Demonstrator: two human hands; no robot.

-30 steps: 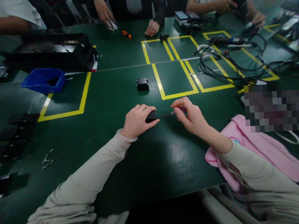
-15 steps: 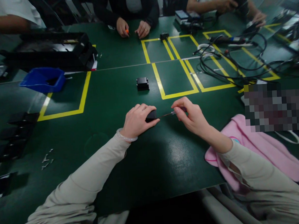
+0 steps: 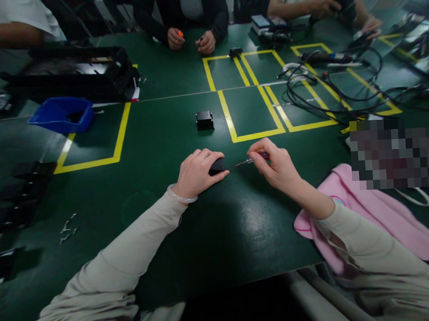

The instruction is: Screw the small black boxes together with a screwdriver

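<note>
My left hand (image 3: pixel 198 174) is closed over a small black block (image 3: pixel 216 166) and presses it onto the green table (image 3: pixel 211 237). My right hand (image 3: pixel 274 166) pinches a thin screwdriver (image 3: pixel 249 160) with a dark handle, its metal tip touching the block's right side. A second small black block (image 3: pixel 204 120) lies a little farther away, beside a yellow taped rectangle (image 3: pixel 250 113).
A pink cloth (image 3: pixel 379 219) lies at the right edge. A blue bin (image 3: pixel 63 115) and a black tray (image 3: pixel 73 74) stand far left, loose screws (image 3: pixel 67 228) near left. Tangled cables (image 3: pixel 325 85) cover the far right. Other people's hands (image 3: pixel 190 38) work across the table.
My hands have hardly moved. The person opposite drew both hands back and picked up the orange tool that lay on the table.
</note>
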